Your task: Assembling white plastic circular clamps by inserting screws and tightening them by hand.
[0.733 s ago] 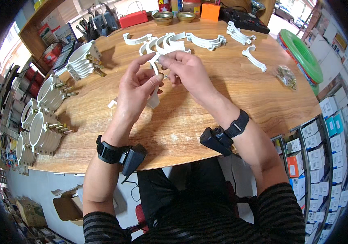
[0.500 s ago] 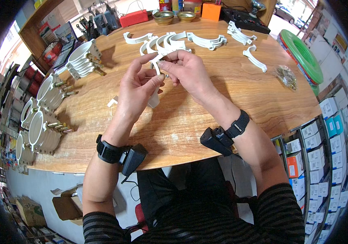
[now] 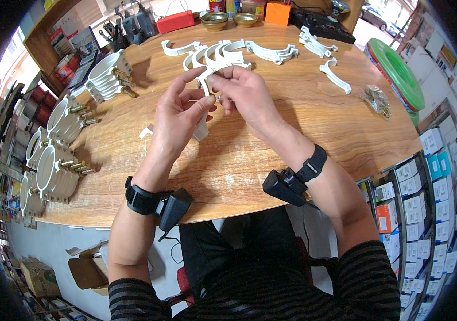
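The left hand [image 3: 177, 115] and right hand [image 3: 242, 91] meet above the middle of the round wooden table [image 3: 303, 144], both pinching one white plastic clamp half [image 3: 203, 115] between thumb and fingertips, raised off the wood, probably so a small fastener can be worked at its lug. Loose clamp halves [image 3: 223, 53] lie toward the far edge; assembled clamps with brass bolts [image 3: 108, 75] line the left edge; a bag of hardware [image 3: 376, 100] sits near the right edge.
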Motion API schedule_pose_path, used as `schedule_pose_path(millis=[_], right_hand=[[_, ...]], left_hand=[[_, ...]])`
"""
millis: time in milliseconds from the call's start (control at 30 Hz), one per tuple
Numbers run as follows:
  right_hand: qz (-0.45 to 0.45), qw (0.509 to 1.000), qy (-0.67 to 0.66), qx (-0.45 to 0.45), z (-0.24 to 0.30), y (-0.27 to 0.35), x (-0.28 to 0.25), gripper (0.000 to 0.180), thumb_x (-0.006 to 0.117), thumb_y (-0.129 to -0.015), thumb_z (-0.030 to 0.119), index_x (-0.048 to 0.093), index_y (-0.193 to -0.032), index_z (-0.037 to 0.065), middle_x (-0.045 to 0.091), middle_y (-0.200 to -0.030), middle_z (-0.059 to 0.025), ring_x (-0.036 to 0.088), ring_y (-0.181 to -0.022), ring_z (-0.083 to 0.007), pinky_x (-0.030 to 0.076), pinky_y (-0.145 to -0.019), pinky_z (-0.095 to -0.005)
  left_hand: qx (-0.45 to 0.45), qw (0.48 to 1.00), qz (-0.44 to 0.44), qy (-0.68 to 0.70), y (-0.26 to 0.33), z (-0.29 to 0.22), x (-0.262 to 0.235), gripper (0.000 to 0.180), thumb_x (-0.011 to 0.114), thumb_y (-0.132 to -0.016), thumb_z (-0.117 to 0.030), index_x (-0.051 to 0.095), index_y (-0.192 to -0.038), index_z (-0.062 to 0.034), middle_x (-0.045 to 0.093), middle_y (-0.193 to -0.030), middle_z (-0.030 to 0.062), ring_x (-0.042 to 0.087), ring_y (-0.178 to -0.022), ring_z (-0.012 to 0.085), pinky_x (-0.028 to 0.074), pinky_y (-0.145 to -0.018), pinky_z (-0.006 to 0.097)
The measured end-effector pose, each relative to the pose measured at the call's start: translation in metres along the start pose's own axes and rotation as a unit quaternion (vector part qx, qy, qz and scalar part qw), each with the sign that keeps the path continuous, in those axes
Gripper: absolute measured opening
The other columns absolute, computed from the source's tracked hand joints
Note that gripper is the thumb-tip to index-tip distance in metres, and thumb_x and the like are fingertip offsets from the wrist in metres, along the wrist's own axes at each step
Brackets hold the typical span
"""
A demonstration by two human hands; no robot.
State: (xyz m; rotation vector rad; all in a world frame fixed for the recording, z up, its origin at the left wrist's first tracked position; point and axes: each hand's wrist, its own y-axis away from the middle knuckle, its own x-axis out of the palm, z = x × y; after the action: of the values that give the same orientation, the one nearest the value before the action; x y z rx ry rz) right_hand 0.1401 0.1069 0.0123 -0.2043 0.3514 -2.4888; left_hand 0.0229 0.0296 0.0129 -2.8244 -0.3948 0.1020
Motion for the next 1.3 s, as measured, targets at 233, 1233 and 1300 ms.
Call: schedule_pose_path(millis=[233,1233,1300], right_hand=[[0.013,0.986,-0.148,0.075,-0.0019,0.0012,-0.0041,0.021,0.052,-0.085,0.021,0.056,-0.080,0.001,0.053,-0.064,-0.0014,0.043,-0.045,-0.0049,0.036,-0.039,-0.0191],[-0.004,0.999,-0.037,0.023,0.0000,0.0010,0.0021,0.022,0.053,-0.084,0.021,0.055,-0.084,-0.001,0.054,-0.065,-0.0024,0.044,-0.046,-0.0050,0.035,-0.038,-0.0189],[-0.008,0.999,-0.034,0.020,-0.0002,0.0019,0.0032,0.022,0.052,-0.085,0.021,0.055,-0.083,-0.001,0.054,-0.065,-0.0022,0.045,-0.046,-0.0050,0.035,-0.038,-0.0189]], left_hand=[[0.002,1.000,0.007,0.003,-0.0016,0.0016,0.0002,0.045,0.056,-0.079,0.000,0.042,-0.121,-0.0089,0.059,-0.080,0.0072,0.058,-0.071,0.0112,0.046,-0.061,0.021],[-0.013,1.000,0.004,-0.010,-0.0014,0.0012,-0.0009,0.045,0.056,-0.079,0.001,0.042,-0.121,-0.0087,0.056,-0.076,0.0046,0.055,-0.067,0.0086,0.046,-0.058,0.021],[-0.011,1.000,-0.001,-0.006,-0.0011,0.0018,-0.0018,0.045,0.056,-0.079,0.001,0.042,-0.121,-0.0087,0.056,-0.076,0.0046,0.055,-0.067,0.0085,0.046,-0.058,0.020]])
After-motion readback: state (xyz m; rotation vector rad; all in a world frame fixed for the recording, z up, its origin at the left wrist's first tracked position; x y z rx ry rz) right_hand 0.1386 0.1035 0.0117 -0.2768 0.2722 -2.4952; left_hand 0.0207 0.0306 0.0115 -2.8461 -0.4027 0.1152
